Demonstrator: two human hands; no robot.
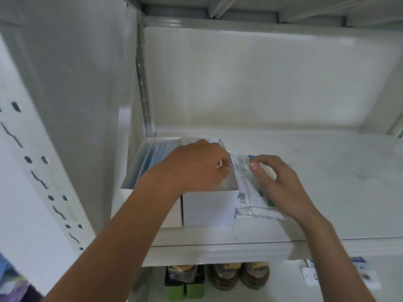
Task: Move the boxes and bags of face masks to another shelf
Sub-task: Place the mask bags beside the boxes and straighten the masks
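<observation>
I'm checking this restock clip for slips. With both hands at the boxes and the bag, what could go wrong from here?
The bag of masks leans on the right box near the shelf edge; if the right hand lets go, it may slide off. The left hand reaching into the open box could snag its contents.

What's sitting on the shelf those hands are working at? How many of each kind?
White open-topped boxes: 2, left box and right box, side by side.
Plastic bags of masks: 1, bag, leaning against the right box and touched by the right hand.
Total: 3.
</observation>
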